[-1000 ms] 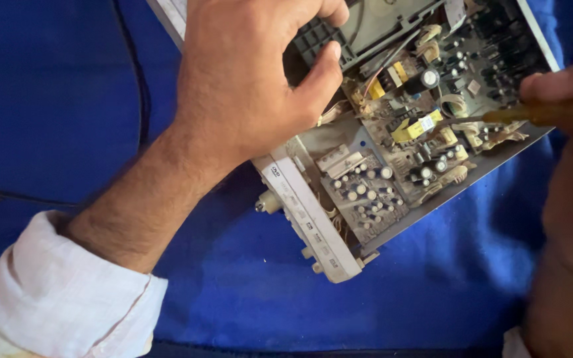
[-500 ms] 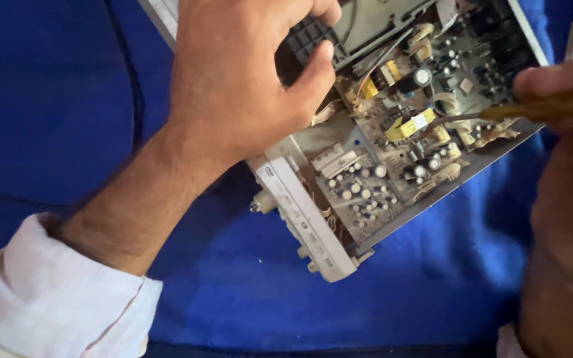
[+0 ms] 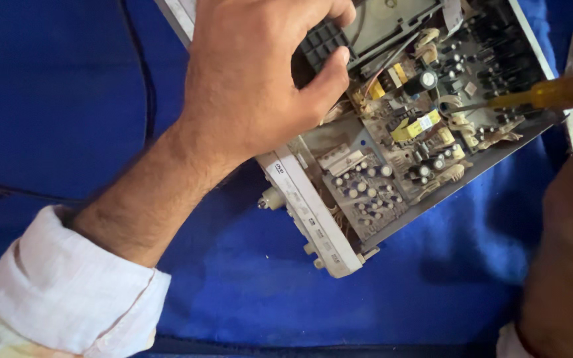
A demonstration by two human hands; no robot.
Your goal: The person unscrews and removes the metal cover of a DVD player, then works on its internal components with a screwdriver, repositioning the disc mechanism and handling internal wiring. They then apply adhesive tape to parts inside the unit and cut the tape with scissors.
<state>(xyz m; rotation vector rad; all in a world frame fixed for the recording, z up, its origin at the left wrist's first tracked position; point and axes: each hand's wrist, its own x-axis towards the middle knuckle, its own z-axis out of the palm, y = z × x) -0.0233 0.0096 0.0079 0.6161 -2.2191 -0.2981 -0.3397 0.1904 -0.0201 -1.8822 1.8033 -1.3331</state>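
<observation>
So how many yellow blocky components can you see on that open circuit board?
3: one and another near the left hand's thumb, and a longer one mid-board near the screwdriver tip. Others may be hidden under the hand.

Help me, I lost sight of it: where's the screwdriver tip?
Head view, upper right: the screwdriver tip rests among circuit board components beside a yellow part.

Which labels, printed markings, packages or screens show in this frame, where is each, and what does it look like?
Rear panel: long white strip along the opened player's lower-left edge, with small dark printed marks and round sockets.
Yellow labels: small yellow tags with dark print on board parts at the centre of the chassis, near the screwdriver tip.
White sticker: small pale slip at the top edge, partly cut off.
No packages or screens in view.
</observation>
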